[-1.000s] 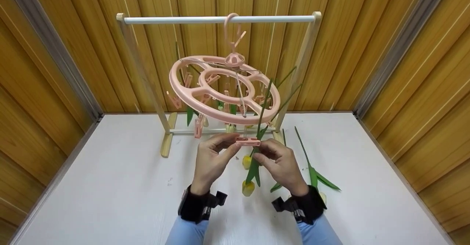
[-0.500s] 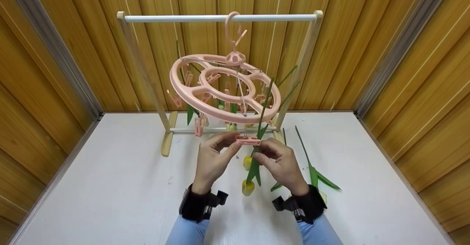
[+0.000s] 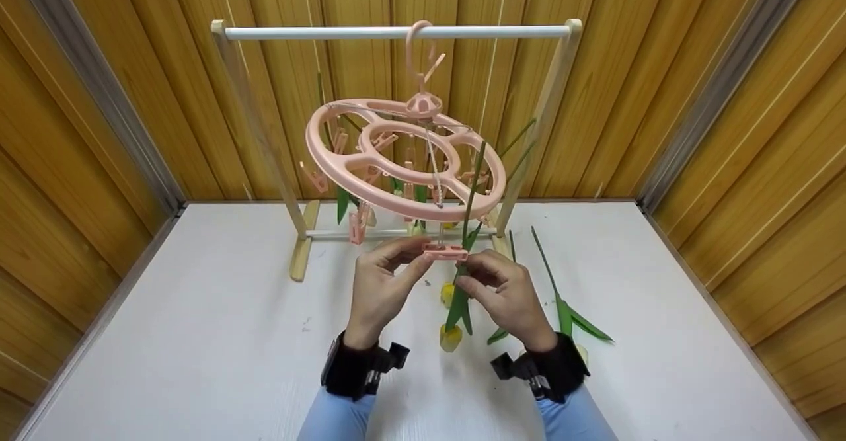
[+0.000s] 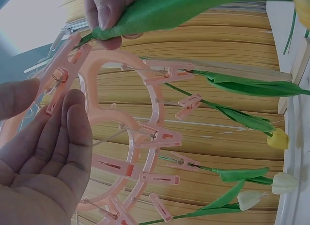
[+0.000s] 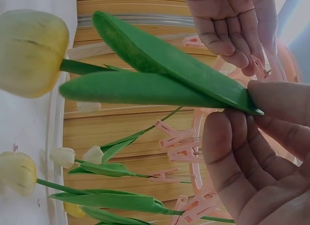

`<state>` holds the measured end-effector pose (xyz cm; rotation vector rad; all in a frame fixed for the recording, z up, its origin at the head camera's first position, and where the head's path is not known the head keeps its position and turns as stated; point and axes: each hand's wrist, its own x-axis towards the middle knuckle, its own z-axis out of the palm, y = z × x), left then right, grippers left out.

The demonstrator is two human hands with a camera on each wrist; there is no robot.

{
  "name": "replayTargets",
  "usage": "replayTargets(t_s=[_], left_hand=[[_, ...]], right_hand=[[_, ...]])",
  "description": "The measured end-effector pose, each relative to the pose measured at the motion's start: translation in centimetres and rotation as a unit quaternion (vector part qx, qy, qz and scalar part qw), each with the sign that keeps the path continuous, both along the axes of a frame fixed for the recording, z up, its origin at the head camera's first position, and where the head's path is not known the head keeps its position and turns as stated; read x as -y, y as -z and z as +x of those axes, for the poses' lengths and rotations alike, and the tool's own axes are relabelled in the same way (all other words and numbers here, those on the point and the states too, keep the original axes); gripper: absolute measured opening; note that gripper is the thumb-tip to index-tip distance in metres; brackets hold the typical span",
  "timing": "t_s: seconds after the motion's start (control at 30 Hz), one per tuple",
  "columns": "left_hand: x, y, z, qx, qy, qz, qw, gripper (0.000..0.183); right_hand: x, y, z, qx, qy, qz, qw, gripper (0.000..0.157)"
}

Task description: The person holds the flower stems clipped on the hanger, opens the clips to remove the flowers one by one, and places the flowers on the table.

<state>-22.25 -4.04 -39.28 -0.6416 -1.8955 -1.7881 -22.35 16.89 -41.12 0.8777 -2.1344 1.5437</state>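
Note:
My left hand (image 3: 383, 289) pinches the handle end of a pink clothespin (image 3: 446, 253) that hangs on a cord below the round pink drying hanger (image 3: 423, 212). With thumb and fingers, my right hand (image 3: 505, 292) holds an artificial yellow tulip (image 3: 451, 338) by the stem at the base of its leaves, blossom downward. In the left wrist view, the far end of the clothespin (image 4: 72, 65) meets the stem just beside the right fingertips. Large in the right wrist view, the tulip's blossom (image 5: 31, 53) and two leaves point away from my hand.
The hanger hooks over the white bar (image 3: 330, 34) of a wooden rack. Other clothespins hold tulips upside down, including a yellow one (image 4: 277, 138) and a white one (image 4: 283, 183). Loose tulips lie at the right, one with a spread leaf (image 3: 591, 328). Wood-patterned walls enclose the table.
The held tulip has tilted a little: its stem top shifts slightly left and its blossom slightly right. Both hands stay almost in place, with the clothespin still in the left fingers.

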Motion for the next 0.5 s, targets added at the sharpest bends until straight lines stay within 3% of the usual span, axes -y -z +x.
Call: replayTargets(t_s=[0.5], left_hand=[[0.05, -0.03, 0.15, 0.008, 0.005, 0.005, 0.9999, 0.026]], right_hand=[[-0.49, -0.27, 0.02, 0.015, 0.010, 0.019, 1.000, 0.015]])
